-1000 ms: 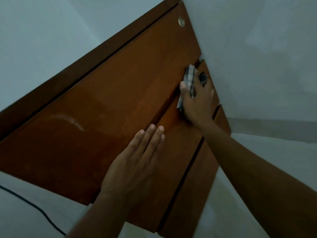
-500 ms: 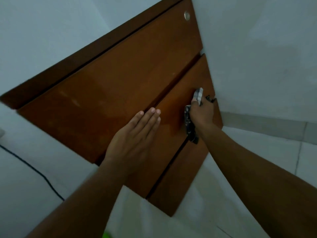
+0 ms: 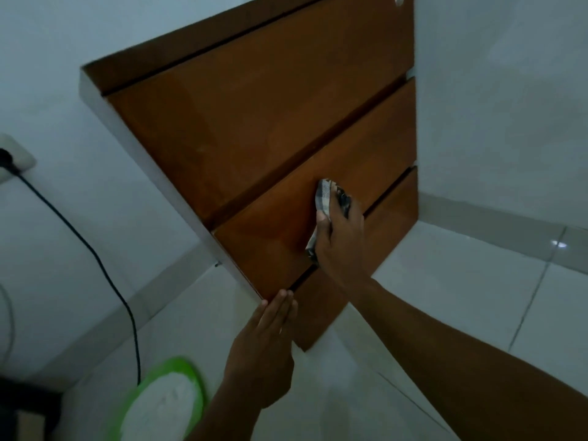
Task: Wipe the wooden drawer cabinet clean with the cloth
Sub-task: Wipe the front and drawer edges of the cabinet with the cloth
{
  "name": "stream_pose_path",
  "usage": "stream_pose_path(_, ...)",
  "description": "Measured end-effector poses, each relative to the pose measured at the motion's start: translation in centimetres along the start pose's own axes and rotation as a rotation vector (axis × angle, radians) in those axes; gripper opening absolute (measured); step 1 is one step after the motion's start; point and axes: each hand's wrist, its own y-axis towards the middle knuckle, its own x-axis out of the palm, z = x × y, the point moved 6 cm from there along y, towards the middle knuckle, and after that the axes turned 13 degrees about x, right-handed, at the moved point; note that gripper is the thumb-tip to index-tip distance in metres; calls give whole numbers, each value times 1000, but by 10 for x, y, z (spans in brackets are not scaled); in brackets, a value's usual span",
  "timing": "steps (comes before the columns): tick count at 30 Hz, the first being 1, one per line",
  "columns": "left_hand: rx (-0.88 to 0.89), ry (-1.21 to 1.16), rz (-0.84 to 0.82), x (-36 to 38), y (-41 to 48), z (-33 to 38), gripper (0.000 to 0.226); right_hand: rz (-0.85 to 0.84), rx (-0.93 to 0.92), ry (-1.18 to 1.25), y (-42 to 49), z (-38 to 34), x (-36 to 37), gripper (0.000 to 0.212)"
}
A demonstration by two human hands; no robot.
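The checked cloth (image 3: 323,195) lies bunched on the middle drawer front (image 3: 270,243) of the glossy brown cabinet (image 3: 254,122), its long axis crossing the diagonal seams. The right hand (image 3: 342,240) grips and presses it. The left hand (image 3: 264,354), fingers straight, touches the front's lower-left corner. Tiled floor (image 3: 445,297) spreads to the right.

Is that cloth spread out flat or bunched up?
Bunched up: the cloth is wadded under the right hand, with folds poking out past thumb and fingers, and is held against the middle drawer front.
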Motion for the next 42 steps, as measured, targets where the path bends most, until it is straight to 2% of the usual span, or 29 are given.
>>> stream_pose_path(5,-76,-94,33,1,6,10,81,14,-30,3,-8,1,0,50)
stream_pose_path(8,-93,-157,67,5,15,16,85,31,-77,-45,-13,1,0,45)
stream_pose_path(14,-235,-318,106,10,27,17,88,49,-190,-172,-12,5,-1,41)
stream_pose_path(17,-223,-337,133,14,33,18,87,42,-228,-214,-10,7,-3,40)
stream_pose_path(19,-240,-371,155,13,33,21,93,42,-249,-217,-10,7,-4,41)
stream_pose_path(22,-290,-406,128,8,34,22,98,56,-245,-219,-9,8,-3,40)
stream_pose_path(27,-313,-397,290,-7,38,17,94,64,-254,-223,-10,8,-3,42)
stream_pose_path(36,-374,-388,279,-13,43,7,93,45,-237,-219,-4,15,-2,44)
stream_pose_path(42,-455,-481,242,-16,48,0,86,37,-215,-212,-4,18,-3,43)
